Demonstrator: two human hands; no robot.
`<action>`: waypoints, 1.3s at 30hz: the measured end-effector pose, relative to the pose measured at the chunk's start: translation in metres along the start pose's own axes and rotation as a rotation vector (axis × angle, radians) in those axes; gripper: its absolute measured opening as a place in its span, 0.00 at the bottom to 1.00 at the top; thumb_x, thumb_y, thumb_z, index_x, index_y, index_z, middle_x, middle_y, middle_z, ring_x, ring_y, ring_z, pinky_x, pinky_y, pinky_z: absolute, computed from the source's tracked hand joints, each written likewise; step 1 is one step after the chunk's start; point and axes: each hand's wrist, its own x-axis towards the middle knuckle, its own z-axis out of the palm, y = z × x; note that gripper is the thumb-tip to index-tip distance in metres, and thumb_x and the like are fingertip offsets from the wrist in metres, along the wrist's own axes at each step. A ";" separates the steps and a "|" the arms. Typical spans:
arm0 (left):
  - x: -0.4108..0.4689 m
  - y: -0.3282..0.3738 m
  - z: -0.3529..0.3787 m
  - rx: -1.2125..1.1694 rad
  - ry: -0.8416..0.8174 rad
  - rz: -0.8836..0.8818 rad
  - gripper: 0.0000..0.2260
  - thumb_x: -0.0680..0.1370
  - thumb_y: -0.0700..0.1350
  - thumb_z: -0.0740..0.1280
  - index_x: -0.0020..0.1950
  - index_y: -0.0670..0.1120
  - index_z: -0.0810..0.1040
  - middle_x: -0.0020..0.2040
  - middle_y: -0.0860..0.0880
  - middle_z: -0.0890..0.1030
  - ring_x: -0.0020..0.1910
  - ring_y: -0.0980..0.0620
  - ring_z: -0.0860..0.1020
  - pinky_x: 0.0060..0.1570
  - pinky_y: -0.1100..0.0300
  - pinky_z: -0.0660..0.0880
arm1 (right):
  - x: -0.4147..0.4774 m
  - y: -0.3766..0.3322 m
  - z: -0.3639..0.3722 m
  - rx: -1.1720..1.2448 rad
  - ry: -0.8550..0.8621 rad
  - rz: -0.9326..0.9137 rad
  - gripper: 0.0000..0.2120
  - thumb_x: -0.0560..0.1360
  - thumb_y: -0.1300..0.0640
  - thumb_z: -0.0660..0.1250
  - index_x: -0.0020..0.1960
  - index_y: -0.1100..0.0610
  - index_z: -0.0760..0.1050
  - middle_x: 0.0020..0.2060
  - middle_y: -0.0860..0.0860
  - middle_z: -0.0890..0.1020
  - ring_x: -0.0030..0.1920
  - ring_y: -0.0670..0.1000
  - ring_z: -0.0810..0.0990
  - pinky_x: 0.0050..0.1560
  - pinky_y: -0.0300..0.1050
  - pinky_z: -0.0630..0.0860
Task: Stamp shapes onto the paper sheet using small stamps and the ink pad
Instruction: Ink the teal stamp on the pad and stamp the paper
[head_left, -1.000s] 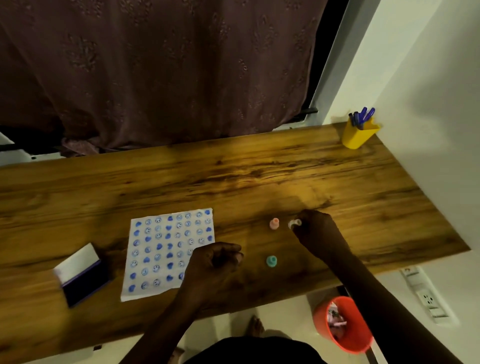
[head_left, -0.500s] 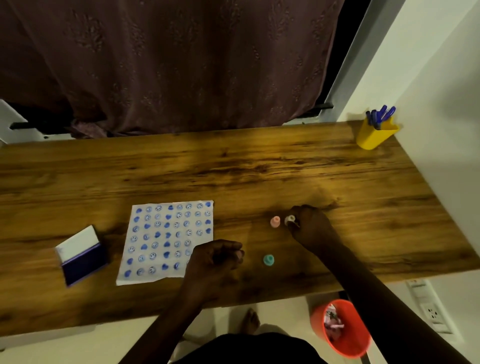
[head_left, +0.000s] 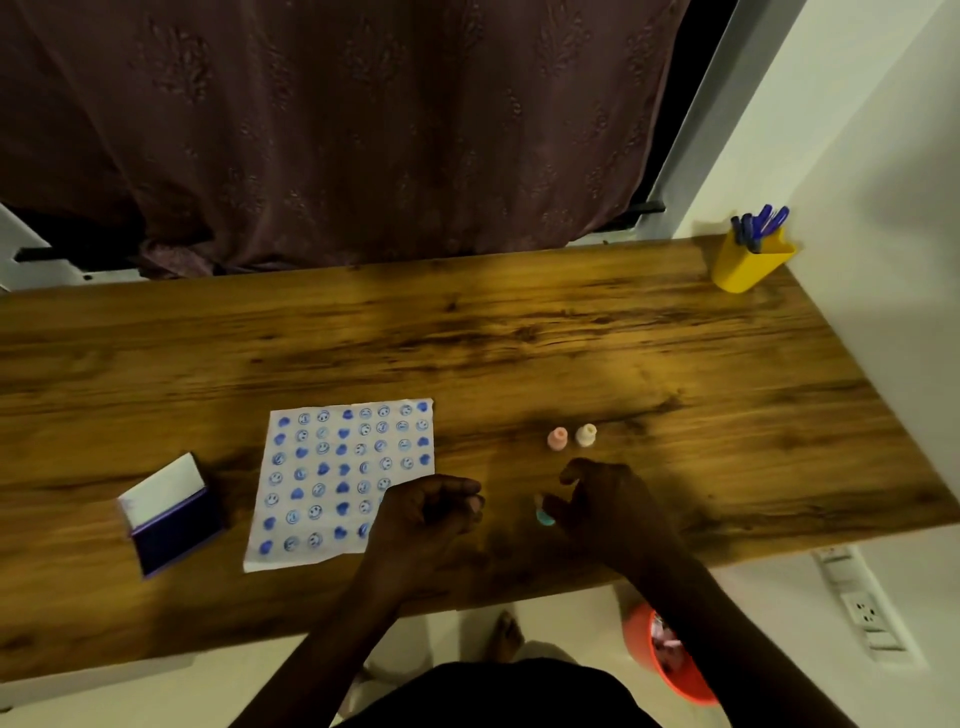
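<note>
On the wooden table, right hand pinches a teal stamp; left hand clenched beside blue-stamped paper sheet

Both forearms are bare, no sleeves showing; a dark garment covers the torso

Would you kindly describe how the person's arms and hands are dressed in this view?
Both forearms are bare to the frame's lower edge, with no sleeves in view. The left hand and right hand wear no gloves; no rings, watch or bracelets are visible in this dim, slightly blurred view.
</note>
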 end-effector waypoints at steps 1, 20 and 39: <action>-0.001 0.001 -0.002 0.003 0.000 0.002 0.09 0.76 0.37 0.74 0.49 0.52 0.87 0.46 0.48 0.90 0.49 0.45 0.88 0.53 0.52 0.85 | -0.004 -0.004 0.006 -0.011 -0.030 0.007 0.20 0.72 0.39 0.73 0.57 0.51 0.78 0.43 0.49 0.86 0.40 0.47 0.83 0.38 0.36 0.72; -0.029 -0.012 -0.059 -0.083 0.010 0.016 0.11 0.74 0.46 0.78 0.53 0.60 0.85 0.47 0.49 0.90 0.49 0.47 0.89 0.57 0.42 0.83 | -0.001 -0.123 0.017 0.783 -0.272 0.161 0.11 0.77 0.50 0.72 0.45 0.57 0.84 0.35 0.52 0.86 0.32 0.45 0.81 0.35 0.38 0.75; -0.060 -0.039 -0.177 -0.337 0.312 -0.001 0.08 0.70 0.44 0.77 0.48 0.49 0.88 0.46 0.46 0.90 0.47 0.44 0.89 0.48 0.50 0.85 | 0.029 -0.235 0.051 0.759 -0.371 -0.055 0.10 0.73 0.56 0.77 0.54 0.52 0.84 0.45 0.48 0.88 0.45 0.48 0.88 0.45 0.40 0.84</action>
